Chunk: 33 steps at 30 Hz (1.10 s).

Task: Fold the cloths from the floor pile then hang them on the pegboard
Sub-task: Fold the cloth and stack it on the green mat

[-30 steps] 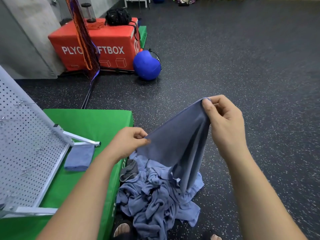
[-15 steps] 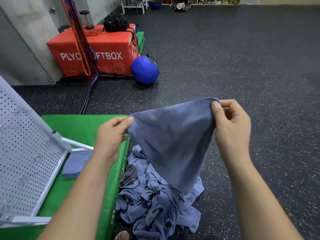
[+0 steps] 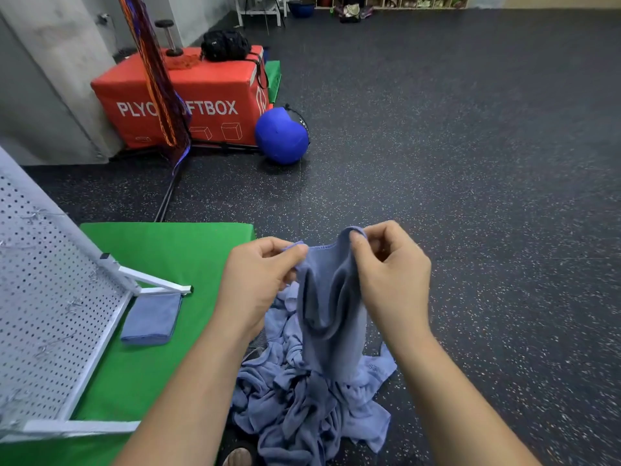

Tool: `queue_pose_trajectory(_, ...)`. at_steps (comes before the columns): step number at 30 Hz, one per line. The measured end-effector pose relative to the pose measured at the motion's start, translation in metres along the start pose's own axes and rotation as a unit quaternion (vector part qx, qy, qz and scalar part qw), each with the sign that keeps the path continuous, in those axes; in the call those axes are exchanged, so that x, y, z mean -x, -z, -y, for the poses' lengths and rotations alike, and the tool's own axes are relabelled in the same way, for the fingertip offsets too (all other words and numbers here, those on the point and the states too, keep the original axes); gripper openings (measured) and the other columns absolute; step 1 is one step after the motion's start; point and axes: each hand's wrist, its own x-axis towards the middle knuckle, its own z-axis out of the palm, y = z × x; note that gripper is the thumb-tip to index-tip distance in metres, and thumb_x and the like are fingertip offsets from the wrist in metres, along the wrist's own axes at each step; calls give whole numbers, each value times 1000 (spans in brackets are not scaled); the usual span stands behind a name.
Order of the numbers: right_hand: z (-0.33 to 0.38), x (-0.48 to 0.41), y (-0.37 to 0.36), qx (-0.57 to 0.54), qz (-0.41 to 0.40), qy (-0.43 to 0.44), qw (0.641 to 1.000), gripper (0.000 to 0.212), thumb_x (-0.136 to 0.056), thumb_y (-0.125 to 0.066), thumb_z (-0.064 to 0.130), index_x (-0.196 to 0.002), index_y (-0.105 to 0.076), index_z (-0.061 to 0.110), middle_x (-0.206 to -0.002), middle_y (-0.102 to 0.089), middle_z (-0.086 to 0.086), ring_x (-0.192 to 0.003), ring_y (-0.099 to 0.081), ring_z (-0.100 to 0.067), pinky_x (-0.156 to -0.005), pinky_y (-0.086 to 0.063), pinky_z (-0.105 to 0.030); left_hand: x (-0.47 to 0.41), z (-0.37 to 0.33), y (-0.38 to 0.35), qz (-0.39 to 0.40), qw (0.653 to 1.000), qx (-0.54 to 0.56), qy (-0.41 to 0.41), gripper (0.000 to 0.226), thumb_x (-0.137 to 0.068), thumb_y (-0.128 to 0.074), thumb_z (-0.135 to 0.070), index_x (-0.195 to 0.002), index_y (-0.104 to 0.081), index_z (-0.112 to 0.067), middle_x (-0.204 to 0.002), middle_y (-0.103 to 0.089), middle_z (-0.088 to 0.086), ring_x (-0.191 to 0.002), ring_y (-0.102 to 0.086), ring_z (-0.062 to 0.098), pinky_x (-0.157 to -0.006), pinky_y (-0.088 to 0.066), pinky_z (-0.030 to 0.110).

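Both hands are up close and clenched on one cloth. The left hand (image 3: 258, 280) pinches the hemmed top edge of a slate-blue soft microfibre cloth (image 3: 327, 297) between thumb and curled fingers. The right hand (image 3: 391, 284) pinches the same edge just beside it, knuckles toward us. Between the two pinches the edge sags into a short bridge, and the cloth hangs in deep folds. Its corners are buried in the fingers and we cannot make them out.

Directly below the grip, the cloth's lower end meets a crumpled floor pile of matching blue cloths (image 3: 302, 408). We cannot tell where one cloth ends and the next begins. A toe (image 3: 238, 457) shows under the pile's near edge, cut off by the frame.

Left of the grip lies a flat green foam mat (image 3: 168, 250). On it sits a folded blue cloth (image 3: 153, 317), touching the foot of a white perforated metal pegboard (image 3: 50, 314). The board leans and runs off the left edge, and its small wire hooks are hard to read.

Beyond the grip, well apart on the dark speckled rubber floor (image 3: 470, 163), a blue ball (image 3: 280, 136) rests against a red padded plyo box (image 3: 201, 105). Hanging orange-and-purple straps (image 3: 154, 68) partly hide the box's lettering.
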Motion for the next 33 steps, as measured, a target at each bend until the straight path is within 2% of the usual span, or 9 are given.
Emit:
queue_pose_trajectory(4, 3, 13, -11, 11, 33, 14, 999, 21, -98, -76, 30, -81, -67, 22, -68, -68, 3, -64, -60, -16, -66, -52, -35, 7, -9, -5, 49, 999, 16, -5, 3, -91, -81, -10, -91, -80, -7, -71, -72, 4, -61, -60, 14, -55, -48, 20)
queue_pose_trajectory(9, 6, 18, -12, 4, 57, 29, 998, 14, -97, -76, 26, -85, -71, 27, -73, -72, 11, -68, -67, -11, -69, -56, -38, 13, -15, -6, 87, 996, 0, -30, 13, -95, -74, -4, -96, -83, -13, -70, -73, -9, -63, -60, 1, -60, -47, 12)
queue_pose_trajectory(13, 4, 17, -15, 20, 65, 70, 995, 5, -98, -75, 26, -93, -75, 26, -80, -75, 13, -73, -70, -12, -73, -58, -40, 16, -21, -5, 81, 995, -12, -57, 18, -99, -70, -6, -102, -84, -16, -74, -75, -14, -66, -63, -4, -65, -47, 10)
queue_pose_trajectory(19, 3, 23, -19, 77, 65, 140, 985, 12, -105, -66, 26, -103, -77, 22, -92, -75, 12, -82, -69, -8, -78, -55, -35, 16, -23, -1, 36, 992, -70, -101, 14, -99, -74, -17, -100, -85, -25, -86, -81, -9, -70, -70, 3, -74, -56, 24)
queue_pose_trajectory(22, 3, 25, -22, 91, 69, 156, 981, 12, -105, -66, 26, -101, -75, 21, -91, -72, 9, -83, -68, -12, -77, -54, -40, 16, -23, -1, 16, 992, -72, -105, 9, -95, -79, -16, -95, -84, -24, -85, -82, -7, -75, -77, 9, -79, -62, 32)
queue_pose_trajectory(27, 3, 26, -23, 89, 80, 155, 981, 8, -104, -62, 25, -103, -70, 23, -93, -70, 9, -84, -67, -14, -77, -55, -43, 17, -25, -3, 7, 990, -81, -117, 8, -94, -80, -15, -95, -83, -22, -83, -81, -8, -72, -76, 6, -71, -56, 20)
queue_pose_trajectory(31, 4, 26, -23, 112, 101, 177, 973, 26, -104, -47, 28, -114, -70, 21, -99, -67, 6, -89, -64, -18, -79, -54, -44, 17, -26, -2, 9, 988, -87, -129, 7, -96, -79, -20, -97, -84, -25, -89, -82, -10, -82, -75, 6, -83, -61, 30)
queue_pose_trajectory(33, 5, 26, -22, 105, 102, 187, 971, 32, -104, -44, 31, -116, -72, 19, -98, -67, 5, -87, -63, -16, -79, -52, -38, 17, -27, 0, 12, 988, -82, -132, 7, -95, -80, -22, -98, -85, -26, -92, -82, -10, -90, -77, 10, -90, -62, 38)
